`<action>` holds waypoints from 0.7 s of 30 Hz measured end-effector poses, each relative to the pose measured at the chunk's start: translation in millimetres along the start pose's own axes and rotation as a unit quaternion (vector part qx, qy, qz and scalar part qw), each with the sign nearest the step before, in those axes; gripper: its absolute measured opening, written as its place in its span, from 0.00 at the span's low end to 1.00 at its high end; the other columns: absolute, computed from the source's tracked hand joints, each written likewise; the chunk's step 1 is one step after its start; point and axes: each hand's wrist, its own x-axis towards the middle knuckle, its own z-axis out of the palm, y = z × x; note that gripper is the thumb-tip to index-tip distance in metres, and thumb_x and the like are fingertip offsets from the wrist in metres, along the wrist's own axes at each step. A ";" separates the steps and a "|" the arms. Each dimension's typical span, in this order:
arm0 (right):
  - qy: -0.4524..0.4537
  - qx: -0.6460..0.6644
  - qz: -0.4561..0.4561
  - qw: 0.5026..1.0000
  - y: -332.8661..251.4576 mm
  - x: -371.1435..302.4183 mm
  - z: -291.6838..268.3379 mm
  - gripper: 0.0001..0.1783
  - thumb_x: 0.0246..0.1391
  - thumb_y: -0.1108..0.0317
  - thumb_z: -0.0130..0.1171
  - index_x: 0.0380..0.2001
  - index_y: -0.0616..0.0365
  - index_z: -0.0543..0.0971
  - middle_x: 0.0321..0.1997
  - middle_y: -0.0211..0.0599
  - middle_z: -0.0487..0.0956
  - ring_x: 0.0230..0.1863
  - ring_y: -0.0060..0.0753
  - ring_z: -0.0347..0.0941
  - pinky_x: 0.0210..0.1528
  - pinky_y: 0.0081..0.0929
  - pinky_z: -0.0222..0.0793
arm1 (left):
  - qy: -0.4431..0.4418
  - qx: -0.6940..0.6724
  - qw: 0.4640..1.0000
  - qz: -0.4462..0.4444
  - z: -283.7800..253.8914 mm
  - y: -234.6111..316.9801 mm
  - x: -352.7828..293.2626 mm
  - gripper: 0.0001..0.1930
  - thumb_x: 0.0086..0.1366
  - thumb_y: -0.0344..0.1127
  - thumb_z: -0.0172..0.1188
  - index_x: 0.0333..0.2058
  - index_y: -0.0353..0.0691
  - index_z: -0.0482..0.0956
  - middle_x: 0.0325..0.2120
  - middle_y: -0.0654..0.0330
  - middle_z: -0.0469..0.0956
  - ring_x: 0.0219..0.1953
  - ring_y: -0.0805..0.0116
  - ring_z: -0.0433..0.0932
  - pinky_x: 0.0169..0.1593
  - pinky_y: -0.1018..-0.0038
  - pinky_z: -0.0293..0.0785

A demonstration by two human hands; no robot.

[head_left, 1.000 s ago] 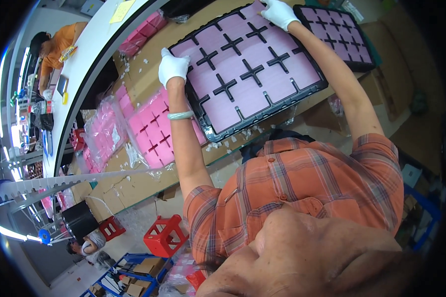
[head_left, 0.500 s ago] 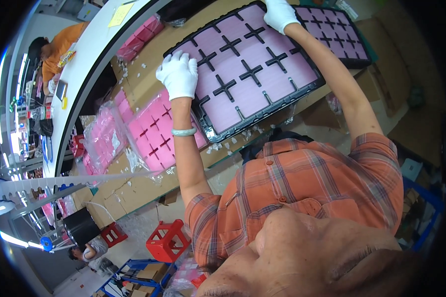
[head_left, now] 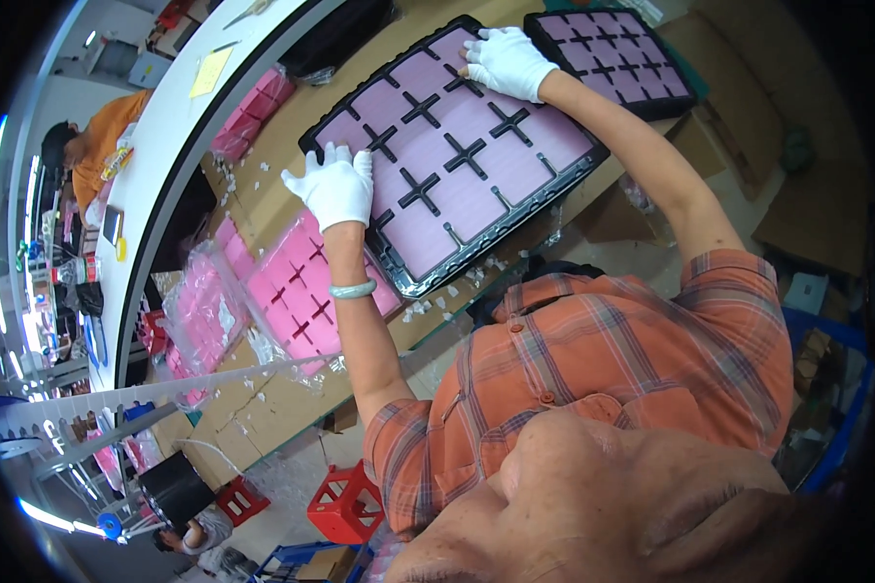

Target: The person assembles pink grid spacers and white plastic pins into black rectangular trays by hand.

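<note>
Since half a second ago, the right hand (head_left: 510,66) has slid inward from the far right edge of the black tray (head_left: 525,211), and the left hand (head_left: 332,189) has spread its fingers at the tray's left edge. Both wear white gloves. Left fingers stand apart, overlapping the rim without closing on it; the right fingertips lie over the lilac lining (head_left: 433,233), and I cannot tell whether they pinch it.

This tray is at the workbench (head_left: 258,199), right in front of the person, its cross-shaped dividers rising through the lining. Brown cardboard covers the bench, and white scraps (head_left: 418,309) are strewn along the tray's near left corner. Just to the tray's right is a second tray (head_left: 666,105), lined alike. To its left, partly behind the left forearm, lies a slotted pink sheet (head_left: 297,291), with a clear bag (head_left: 204,311) of pink pieces farther left. Beyond the tray's far left corner sits a wrapped pink block (head_left: 253,112).

Well left of the tray, a white table (head_left: 180,126) curves by, bearing a yellow note (head_left: 211,73); a co-worker in orange (head_left: 107,146) leans at its other side. Left of the tray and nearer the person, a red stool (head_left: 345,505) stands on the floor.
</note>
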 end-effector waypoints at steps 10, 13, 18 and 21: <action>0.130 0.139 -0.003 0.982 -3.6 -95.6 -95.1 0.23 0.66 0.50 0.45 0.35 0.56 0.83 0.37 0.38 0.83 0.46 0.50 0.76 0.49 0.41 0.70 | 0.097 -0.230 0.966 0.068 -65.9 29.3 -102.8 0.20 0.66 0.50 0.50 0.47 0.45 0.80 0.48 0.59 0.80 0.61 0.51 0.68 0.66 0.41 0.44; 0.106 0.184 0.003 0.977 -27.8 -126.8 -110.8 0.25 0.65 0.48 0.45 0.34 0.55 0.83 0.35 0.38 0.82 0.46 0.50 0.76 0.48 0.42 0.71 | 0.084 -0.233 0.966 0.067 -68.9 71.1 -127.7 0.23 0.62 0.52 0.54 0.48 0.42 0.78 0.49 0.56 0.78 0.60 0.50 0.68 0.66 0.40 0.44; 0.010 0.037 -0.023 0.999 -32.5 -163.1 -101.5 0.29 0.65 0.45 0.40 0.47 0.58 0.80 0.51 0.40 0.79 0.55 0.49 0.72 0.57 0.41 0.65 | 0.003 -0.127 0.992 0.010 -71.0 79.9 -161.5 0.29 0.63 0.56 0.51 0.54 0.43 0.74 0.54 0.57 0.75 0.63 0.53 0.65 0.67 0.40 0.37; 0.012 -0.021 -0.016 1.000 -26.4 -163.9 -109.7 0.25 0.64 0.49 0.44 0.46 0.58 0.80 0.52 0.39 0.79 0.54 0.47 0.73 0.56 0.39 0.66 | 0.014 -0.130 0.991 -0.021 -68.3 67.3 -177.9 0.29 0.58 0.52 0.58 0.54 0.39 0.73 0.55 0.55 0.73 0.62 0.50 0.65 0.65 0.36 0.41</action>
